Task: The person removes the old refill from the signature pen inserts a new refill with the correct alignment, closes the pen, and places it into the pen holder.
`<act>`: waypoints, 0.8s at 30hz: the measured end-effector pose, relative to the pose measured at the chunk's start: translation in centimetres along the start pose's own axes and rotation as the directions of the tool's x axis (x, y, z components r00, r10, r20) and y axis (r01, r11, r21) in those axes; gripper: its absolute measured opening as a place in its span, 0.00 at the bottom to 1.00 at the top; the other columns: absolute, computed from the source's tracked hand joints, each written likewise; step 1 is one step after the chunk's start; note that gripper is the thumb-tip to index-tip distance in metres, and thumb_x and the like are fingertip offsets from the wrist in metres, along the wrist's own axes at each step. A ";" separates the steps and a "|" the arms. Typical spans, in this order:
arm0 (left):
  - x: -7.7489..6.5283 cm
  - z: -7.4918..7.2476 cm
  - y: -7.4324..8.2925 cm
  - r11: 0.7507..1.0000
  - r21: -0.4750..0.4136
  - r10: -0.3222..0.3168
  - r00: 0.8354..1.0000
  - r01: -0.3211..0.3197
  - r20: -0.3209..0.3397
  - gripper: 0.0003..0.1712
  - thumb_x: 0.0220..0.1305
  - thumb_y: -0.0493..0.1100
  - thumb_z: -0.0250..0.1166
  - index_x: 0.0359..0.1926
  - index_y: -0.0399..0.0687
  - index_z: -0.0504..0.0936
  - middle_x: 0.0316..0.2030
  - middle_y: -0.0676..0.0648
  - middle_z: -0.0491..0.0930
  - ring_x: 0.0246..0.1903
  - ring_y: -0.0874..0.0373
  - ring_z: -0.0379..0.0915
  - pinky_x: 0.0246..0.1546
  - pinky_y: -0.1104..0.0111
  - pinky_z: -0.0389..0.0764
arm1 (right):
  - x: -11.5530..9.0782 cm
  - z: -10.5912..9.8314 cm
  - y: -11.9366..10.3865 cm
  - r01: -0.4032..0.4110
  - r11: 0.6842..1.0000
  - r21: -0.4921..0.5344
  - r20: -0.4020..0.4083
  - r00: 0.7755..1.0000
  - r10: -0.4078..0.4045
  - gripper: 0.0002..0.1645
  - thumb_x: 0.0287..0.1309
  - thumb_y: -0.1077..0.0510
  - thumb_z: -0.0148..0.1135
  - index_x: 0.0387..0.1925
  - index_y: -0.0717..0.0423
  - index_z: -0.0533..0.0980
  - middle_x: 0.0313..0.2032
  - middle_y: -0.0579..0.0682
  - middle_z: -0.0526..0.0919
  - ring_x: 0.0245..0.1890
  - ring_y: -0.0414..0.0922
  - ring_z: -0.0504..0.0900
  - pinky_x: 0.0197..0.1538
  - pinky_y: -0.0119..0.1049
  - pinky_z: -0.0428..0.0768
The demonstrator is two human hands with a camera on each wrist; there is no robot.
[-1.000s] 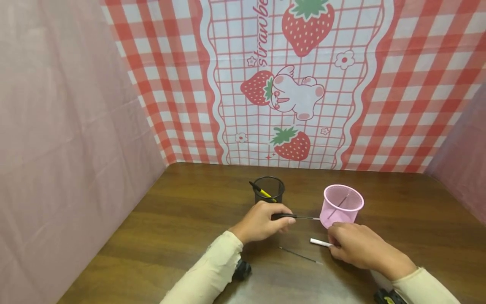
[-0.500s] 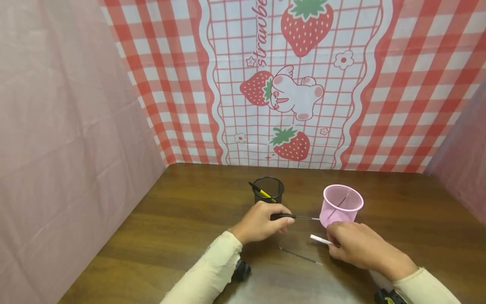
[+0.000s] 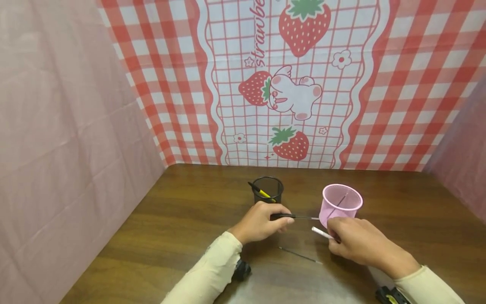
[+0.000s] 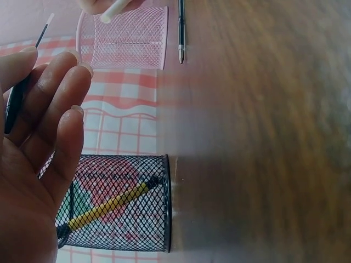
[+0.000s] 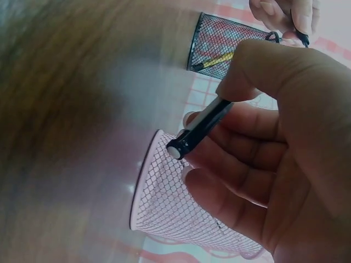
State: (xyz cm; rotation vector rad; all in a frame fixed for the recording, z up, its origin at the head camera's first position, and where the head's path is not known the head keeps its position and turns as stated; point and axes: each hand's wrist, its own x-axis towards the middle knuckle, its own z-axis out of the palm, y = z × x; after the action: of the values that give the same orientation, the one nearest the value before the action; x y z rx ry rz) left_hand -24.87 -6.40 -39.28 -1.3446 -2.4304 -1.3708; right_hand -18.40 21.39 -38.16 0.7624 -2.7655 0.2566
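Note:
My left hand (image 3: 262, 221) pinches a black pen front piece (image 3: 280, 216), from which a thin dark ink refill (image 3: 303, 217) sticks out to the right, its end pale. In the right hand (image 3: 358, 245) is a white pen barrel (image 3: 320, 232), gripped between thumb and curled index finger. Its other end, seen in the right wrist view, is black with a pale tip (image 5: 175, 152). The barrel's near end points left, a little below the refill's tip and apart from it. A loose refill (image 3: 300, 255) lies on the table between the hands.
Behind the right hand stands a pink mesh cup (image 3: 324, 210) with a thin refill (image 3: 343, 199) leaning inside. A black mesh cup (image 4: 123, 164) beyond the left hand contains a yellow and black pen (image 4: 109, 212). A strawberry-print cloth (image 3: 296, 97) hangs at the table's (image 3: 171, 211) back edge.
The right hand has risen slightly in the head view, and the white barrel's left end has come up closer to the refill's tip, tilting more. My left hand stays in place.

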 end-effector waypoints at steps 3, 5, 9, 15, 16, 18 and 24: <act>0.0 0.0 -0.1 1.000 -0.001 0.009 1.000 -0.009 -0.004 0.08 0.70 0.45 0.66 0.42 0.47 0.86 0.26 0.53 0.85 0.24 0.73 0.79 0.27 0.76 0.81 | 0.0 -0.1 -0.1 0.004 1.000 -0.019 -0.037 0.999 -0.004 0.22 0.38 0.56 0.71 0.19 0.36 0.62 0.18 0.30 0.59 0.18 0.31 0.60 0.21 0.32 0.62; 0.0 0.1 -0.1 1.000 -0.003 0.016 1.000 -0.016 -0.006 0.08 0.70 0.45 0.66 0.42 0.47 0.86 0.26 0.54 0.85 0.24 0.73 0.79 0.27 0.76 0.81 | 0.0 -0.2 -0.1 0.010 1.000 -0.030 -0.063 0.998 -0.012 0.23 0.37 0.56 0.71 0.19 0.36 0.62 0.18 0.30 0.59 0.17 0.31 0.59 0.21 0.32 0.62; 0.0 0.0 -0.1 1.000 -0.009 0.021 1.000 -0.021 -0.006 0.08 0.70 0.45 0.66 0.42 0.46 0.86 0.26 0.55 0.84 0.24 0.72 0.79 0.27 0.76 0.81 | 0.1 -0.2 -0.2 0.029 0.999 -0.038 -0.105 0.994 -0.033 0.23 0.36 0.56 0.71 0.19 0.36 0.61 0.17 0.29 0.57 0.17 0.30 0.58 0.21 0.32 0.61; -0.1 -0.2 -0.1 1.000 -0.014 0.011 1.000 -0.011 -0.005 0.07 0.70 0.45 0.66 0.42 0.47 0.86 0.26 0.56 0.84 0.24 0.70 0.80 0.27 0.76 0.82 | 0.2 -0.4 -0.3 0.042 0.998 -0.050 -0.131 0.990 -0.048 0.23 0.36 0.57 0.70 0.20 0.37 0.61 0.17 0.29 0.57 0.16 0.31 0.57 0.20 0.32 0.59; -0.1 -0.2 -0.1 1.000 -0.016 0.010 1.000 -0.010 -0.004 0.07 0.70 0.45 0.66 0.42 0.47 0.86 0.26 0.55 0.85 0.24 0.70 0.81 0.27 0.76 0.82 | 0.2 -0.4 -0.3 0.039 0.998 -0.054 -0.132 0.990 -0.046 0.23 0.36 0.57 0.70 0.20 0.37 0.61 0.17 0.30 0.57 0.16 0.31 0.57 0.20 0.32 0.60; -0.1 -0.2 -0.1 1.000 -0.011 0.005 1.000 -0.005 -0.005 0.08 0.70 0.46 0.66 0.43 0.48 0.86 0.26 0.53 0.85 0.24 0.69 0.81 0.27 0.76 0.81 | 0.3 -0.6 -0.3 0.031 0.998 -0.058 -0.132 0.990 -0.039 0.22 0.36 0.57 0.70 0.20 0.38 0.61 0.17 0.30 0.57 0.16 0.31 0.57 0.20 0.32 0.60; 0.0 -0.3 -0.1 1.000 0.004 0.005 1.000 -0.005 -0.002 0.08 0.70 0.46 0.66 0.43 0.48 0.86 0.27 0.51 0.85 0.24 0.69 0.81 0.27 0.76 0.81 | 0.2 -0.8 -0.2 0.013 0.998 -0.053 -0.123 0.992 -0.020 0.22 0.37 0.57 0.70 0.21 0.38 0.62 0.18 0.30 0.58 0.17 0.32 0.58 0.20 0.32 0.61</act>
State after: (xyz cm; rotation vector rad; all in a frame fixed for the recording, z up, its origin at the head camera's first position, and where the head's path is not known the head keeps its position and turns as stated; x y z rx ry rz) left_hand -25.01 -6.62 -39.17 -1.3470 -2.4258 -1.3654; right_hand -18.36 21.30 -37.36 0.7302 -2.6375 0.2195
